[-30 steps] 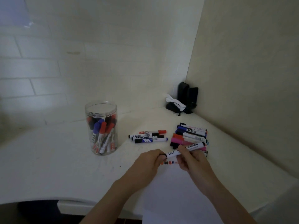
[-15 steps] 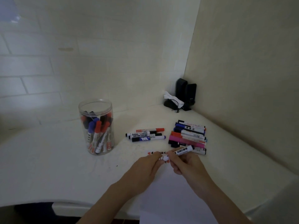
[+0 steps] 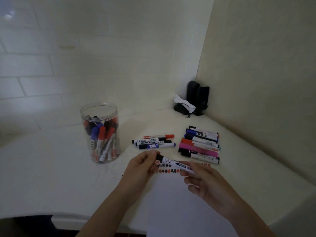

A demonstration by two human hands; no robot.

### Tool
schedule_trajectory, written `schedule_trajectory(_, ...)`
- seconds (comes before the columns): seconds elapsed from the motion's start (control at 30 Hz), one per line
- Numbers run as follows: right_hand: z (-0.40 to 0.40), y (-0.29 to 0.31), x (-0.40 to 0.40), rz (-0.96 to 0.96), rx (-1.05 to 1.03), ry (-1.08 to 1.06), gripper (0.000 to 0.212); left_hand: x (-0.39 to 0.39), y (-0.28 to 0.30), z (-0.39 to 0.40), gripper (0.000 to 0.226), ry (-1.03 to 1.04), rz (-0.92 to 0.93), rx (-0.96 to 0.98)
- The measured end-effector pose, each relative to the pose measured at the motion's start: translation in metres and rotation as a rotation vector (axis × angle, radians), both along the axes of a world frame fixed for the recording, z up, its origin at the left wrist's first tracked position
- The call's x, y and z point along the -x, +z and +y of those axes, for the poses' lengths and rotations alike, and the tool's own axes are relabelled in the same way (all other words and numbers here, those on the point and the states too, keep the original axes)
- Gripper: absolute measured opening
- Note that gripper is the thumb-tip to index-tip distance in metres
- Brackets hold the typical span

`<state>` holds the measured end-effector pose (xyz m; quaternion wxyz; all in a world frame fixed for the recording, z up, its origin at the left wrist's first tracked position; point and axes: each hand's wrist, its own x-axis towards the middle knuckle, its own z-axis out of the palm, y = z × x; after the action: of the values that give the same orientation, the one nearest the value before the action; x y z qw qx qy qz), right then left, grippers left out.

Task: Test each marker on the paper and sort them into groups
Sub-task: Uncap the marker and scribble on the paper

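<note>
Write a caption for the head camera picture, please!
Two hands hold a marker over scribbled paper, beside a marker jar.

The tall jar (image 3: 100,134) stands on the left; between it and the small row of markers (image 3: 153,141) is a bare gap on the table (image 3: 51,168); the big marker pile (image 3: 200,145) and the black speakers (image 3: 197,96) block the far right corner. The near left is wide and bare.
</note>
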<state>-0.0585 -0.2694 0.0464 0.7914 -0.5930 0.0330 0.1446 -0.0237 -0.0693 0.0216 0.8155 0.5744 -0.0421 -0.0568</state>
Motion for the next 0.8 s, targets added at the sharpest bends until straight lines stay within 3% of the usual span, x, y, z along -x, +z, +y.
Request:
schedule_trajectory(0.2, 0.008, -0.002, -0.004, -0.1, 0.44, 0.083, 0.03, 0.001, 0.01, -0.013, 0.032, -0.05, -0.034, -0.081)
schedule_trajectory(0.3, 0.015, -0.004, 0.0, -0.268, 0.596, 0.036, 0.025, 0.003, 0.011, -0.019, 0.033, 0.014, -0.028, 0.077)
schedule_trajectory(0.5, 0.024, -0.014, 0.008, -0.772, 1.272, -0.221, 0.023, -0.015, -0.001, -0.033, 0.038, 0.177, 0.221, 0.386)
schedule_trajectory(0.57, 0.01, -0.016, 0.014, -0.844, 1.277, -0.34, 0.025, -0.034, -0.003, -0.01, 0.037, 0.33, 0.272, 0.562)
schedule_trajectory(0.6, 0.001, -0.013, 0.019, -0.775, 1.207, -0.345, 0.024, -0.04, -0.002, 0.0, 0.033, 0.376, 0.211, 0.503)
schedule_trajectory(0.7, -0.02, -0.011, 0.014, -0.515, 1.027, -0.266, 0.011, -0.031, -0.005, -0.003, 0.025, 0.272, 0.02, -0.053)
schedule_trajectory(0.8, -0.022, -0.021, -0.001, -0.451, 0.94, -0.216, 0.03, -0.021, -0.016, -0.023, 0.022, 0.222, 0.016, -0.244)
